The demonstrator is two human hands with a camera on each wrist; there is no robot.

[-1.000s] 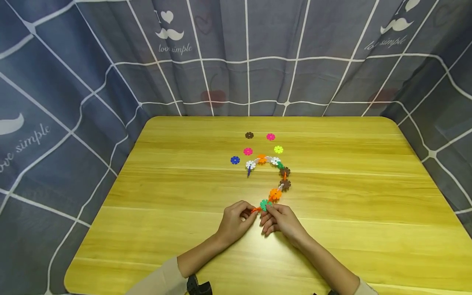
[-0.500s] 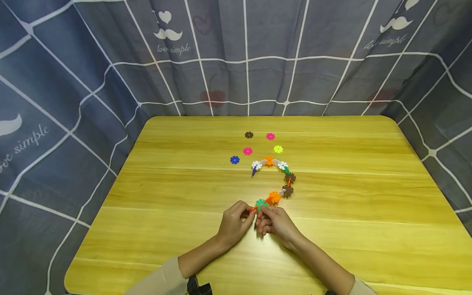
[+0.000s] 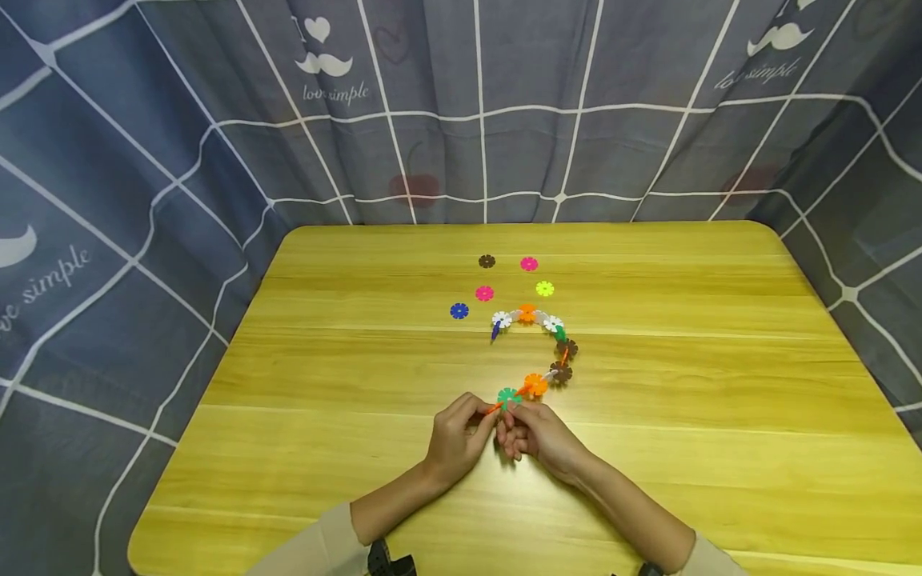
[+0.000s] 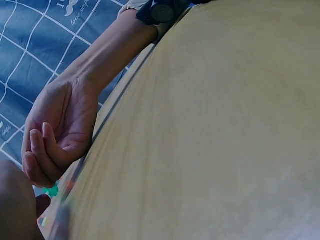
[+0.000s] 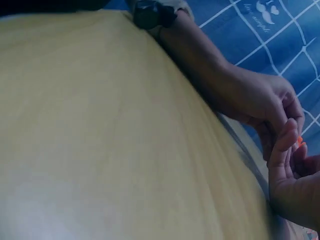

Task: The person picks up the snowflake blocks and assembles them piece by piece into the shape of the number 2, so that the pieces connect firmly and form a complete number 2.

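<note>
A curved chain of interlocking plastic snowflake discs lies on the table in the head view. At its near end is a green snowflake disc [image 3: 507, 395], pinched by my right hand [image 3: 543, 442] between thumb and forefinger. My left hand [image 3: 457, 440] pinches an orange snowflake disc [image 3: 494, 408], seen edge-on, against the green one; fingertips hide how they join. Farther along sit another orange disc [image 3: 535, 385], brown discs [image 3: 561, 371] and white ones [image 3: 554, 324], ending in a blue disc [image 3: 495, 330] on edge. An orange bit [image 5: 300, 141] shows between my hands in the right wrist view.
Beyond the chain lie loose discs: a blue one [image 3: 458, 310], pink ones [image 3: 485, 294], a yellow-green one [image 3: 544, 288] and a brown one [image 3: 487, 261]. A grey checked curtain [image 3: 432, 104] hangs behind and beside the wooden table [image 3: 324, 360].
My right hand has shifted slightly left with the green disc, towards my left hand. The chain's far part has swung a little to the right. The loose discs have stayed put.
</note>
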